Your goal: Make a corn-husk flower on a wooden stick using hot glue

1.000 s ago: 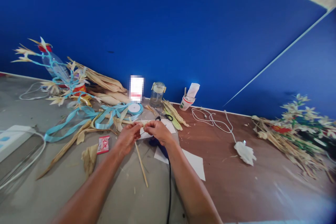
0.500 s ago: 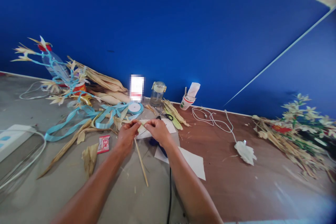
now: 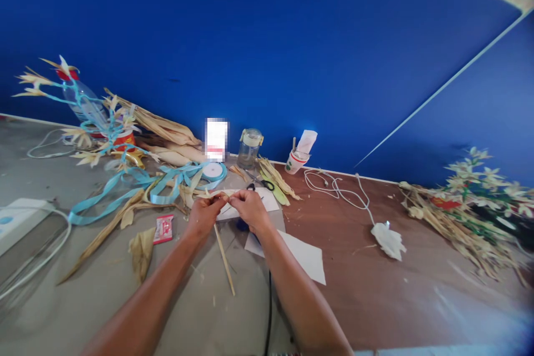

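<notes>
My left hand (image 3: 204, 214) and my right hand (image 3: 249, 209) meet over the middle of the table, both pinched on a small pale strip of dried corn husk (image 3: 221, 194) held between their fingertips. A thin wooden stick (image 3: 224, 258) runs down from under my left hand across the grey table top. Beneath my right hand lie white paper sheets (image 3: 306, 255) and a dark blue tool with a black cord (image 3: 268, 311) that trails toward me.
A light blue ribbon (image 3: 125, 192) and its spool (image 3: 213, 170) lie to the left among dried husks (image 3: 167, 131). A glass jar (image 3: 249, 148), a paper cup (image 3: 296, 162), a white cable (image 3: 337, 188), scissors (image 3: 264, 184) and husk flowers (image 3: 471, 211) line the back and right. A white power strip (image 3: 19, 219) sits at far left.
Both hands have edged slightly up and away from me with the husk strip still pinched between them; the view has shifted a little.
</notes>
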Tool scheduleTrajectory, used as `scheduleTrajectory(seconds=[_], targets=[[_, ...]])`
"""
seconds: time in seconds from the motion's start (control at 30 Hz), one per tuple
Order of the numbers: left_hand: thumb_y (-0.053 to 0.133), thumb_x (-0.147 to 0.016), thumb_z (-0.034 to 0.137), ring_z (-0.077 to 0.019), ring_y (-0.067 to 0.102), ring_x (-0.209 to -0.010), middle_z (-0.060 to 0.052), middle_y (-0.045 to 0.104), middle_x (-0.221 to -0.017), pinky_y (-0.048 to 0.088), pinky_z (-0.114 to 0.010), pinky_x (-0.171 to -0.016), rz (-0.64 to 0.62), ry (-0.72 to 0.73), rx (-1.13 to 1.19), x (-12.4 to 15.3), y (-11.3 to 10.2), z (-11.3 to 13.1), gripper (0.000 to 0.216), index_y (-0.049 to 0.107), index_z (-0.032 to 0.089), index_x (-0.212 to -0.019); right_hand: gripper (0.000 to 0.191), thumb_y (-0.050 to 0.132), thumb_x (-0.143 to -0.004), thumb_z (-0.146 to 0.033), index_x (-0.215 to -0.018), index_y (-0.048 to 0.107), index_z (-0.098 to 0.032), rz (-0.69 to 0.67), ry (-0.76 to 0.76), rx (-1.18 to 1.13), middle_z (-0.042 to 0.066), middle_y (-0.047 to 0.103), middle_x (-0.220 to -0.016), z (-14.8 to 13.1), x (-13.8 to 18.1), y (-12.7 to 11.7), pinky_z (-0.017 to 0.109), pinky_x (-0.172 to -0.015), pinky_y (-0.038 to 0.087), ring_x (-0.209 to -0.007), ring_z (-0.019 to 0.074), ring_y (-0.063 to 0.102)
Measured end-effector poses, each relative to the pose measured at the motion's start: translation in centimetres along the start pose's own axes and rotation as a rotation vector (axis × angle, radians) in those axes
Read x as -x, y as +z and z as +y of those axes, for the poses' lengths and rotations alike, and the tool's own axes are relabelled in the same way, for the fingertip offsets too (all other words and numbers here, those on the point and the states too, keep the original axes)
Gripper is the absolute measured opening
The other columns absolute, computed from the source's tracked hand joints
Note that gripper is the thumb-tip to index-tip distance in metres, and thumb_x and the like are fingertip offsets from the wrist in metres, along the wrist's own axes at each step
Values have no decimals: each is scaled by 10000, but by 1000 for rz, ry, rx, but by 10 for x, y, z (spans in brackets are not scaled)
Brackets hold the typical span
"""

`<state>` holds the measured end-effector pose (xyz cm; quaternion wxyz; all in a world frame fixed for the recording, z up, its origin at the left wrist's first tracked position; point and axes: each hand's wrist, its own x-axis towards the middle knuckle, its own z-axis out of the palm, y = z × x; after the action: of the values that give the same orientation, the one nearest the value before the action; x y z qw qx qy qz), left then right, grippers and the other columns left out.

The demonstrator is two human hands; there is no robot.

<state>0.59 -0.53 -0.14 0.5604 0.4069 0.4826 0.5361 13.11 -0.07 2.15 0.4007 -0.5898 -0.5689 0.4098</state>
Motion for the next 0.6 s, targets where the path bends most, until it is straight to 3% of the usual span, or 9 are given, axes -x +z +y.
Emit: scheduleTrajectory(seconds=[0.23,0.6], targets=[[760,-570,294,-40,368,-447,51,472,-529,266,-187,-437,-22,-61,195,3,5,9,228,599,137,-607,136,539,-668,-271,-590,567,-164,-22,-24,13,-48,485,-540,1,0,2,210,-530,326,-538,93,411],[779,-560,195,-19,329,-376,112,364,-437,277,-148,-400,-91,-283,505,3,1,14,295,501,154,-648,108,532,-654,-254,-610,576,-166,-59,-12,-88,-37,513,-585,-8,4,-1,206,-545,344,-568,97,427]])
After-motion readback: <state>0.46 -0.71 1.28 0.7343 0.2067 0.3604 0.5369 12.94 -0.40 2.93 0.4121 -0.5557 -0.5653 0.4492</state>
